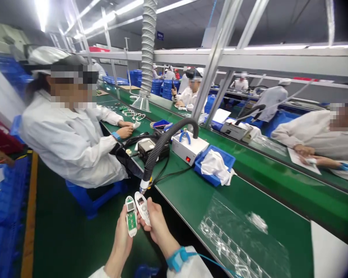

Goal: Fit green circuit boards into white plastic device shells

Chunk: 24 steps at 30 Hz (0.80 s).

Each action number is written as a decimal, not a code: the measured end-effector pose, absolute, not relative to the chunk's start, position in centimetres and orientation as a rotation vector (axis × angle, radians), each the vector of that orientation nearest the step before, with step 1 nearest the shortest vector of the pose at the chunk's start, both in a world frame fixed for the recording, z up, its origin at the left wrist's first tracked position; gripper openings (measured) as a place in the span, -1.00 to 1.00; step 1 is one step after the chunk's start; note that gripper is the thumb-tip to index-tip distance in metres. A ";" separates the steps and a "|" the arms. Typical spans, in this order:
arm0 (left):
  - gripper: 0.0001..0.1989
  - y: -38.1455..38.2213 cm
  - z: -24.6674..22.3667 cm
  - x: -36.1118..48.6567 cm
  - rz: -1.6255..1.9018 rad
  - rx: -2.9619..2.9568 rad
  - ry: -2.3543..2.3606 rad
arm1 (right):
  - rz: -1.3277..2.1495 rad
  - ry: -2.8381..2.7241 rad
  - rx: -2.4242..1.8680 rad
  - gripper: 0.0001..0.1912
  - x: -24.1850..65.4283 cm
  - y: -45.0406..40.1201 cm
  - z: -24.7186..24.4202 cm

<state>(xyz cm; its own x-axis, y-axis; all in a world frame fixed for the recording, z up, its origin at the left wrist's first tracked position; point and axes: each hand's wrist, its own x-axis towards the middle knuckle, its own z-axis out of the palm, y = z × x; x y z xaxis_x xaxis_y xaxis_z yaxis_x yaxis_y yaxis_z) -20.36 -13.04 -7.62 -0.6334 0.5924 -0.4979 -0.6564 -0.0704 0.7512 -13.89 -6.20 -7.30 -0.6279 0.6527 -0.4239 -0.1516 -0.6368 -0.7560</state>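
Note:
In my left hand (122, 231) lies an oval white housing half with a green circuit board (131, 219) showing in it; a small square screen is at its upper end. My right hand (158, 222) grips the matching white shell cover (142, 207), which has a dark window and round button shapes. Both parts are held side by side, their edges close together. Just above them ends a ribbed black hose (158, 148) with a white nozzle. A blue wrist strap (176, 259) with a cord is on my right wrist.
Beside the hose stands a white box (188, 148) with a lit red switch and blue pliers on top. A blue tray (230, 158) holds white cloth. Clear plastic packaging (220, 239) lies on the green bench (174, 193). A co-worker (66, 135) sits at left.

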 end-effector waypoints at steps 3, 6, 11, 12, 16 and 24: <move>-0.57 -12.6 -7.9 -21.8 1.859 -0.126 1.348 | 2.290 -0.955 -0.981 -0.32 -16.1 -6.4 -7.8; -0.52 -11.6 -8.1 -20.9 1.824 -0.098 1.340 | 2.244 -0.920 -0.995 -0.37 -14.9 -6.2 -8.3; -0.48 -10.1 -8.2 -19.3 1.771 -0.039 1.329 | 2.144 -0.899 -1.023 -0.40 -12.8 -5.5 -8.7; -0.48 -10.0 -8.2 -19.4 1.776 -0.040 1.332 | 2.143 -0.896 -1.019 -0.39 -13.0 -5.4 -8.6; -0.49 -10.4 -8.1 -21.3 1.843 -0.072 1.360 | 2.193 -0.881 -0.984 -0.41 -15.1 -5.8 -7.7; -0.50 -12.2 -8.7 -21.2 1.853 -0.140 1.367 | 2.211 -0.865 -0.991 -0.38 -15.4 -7.5 -8.0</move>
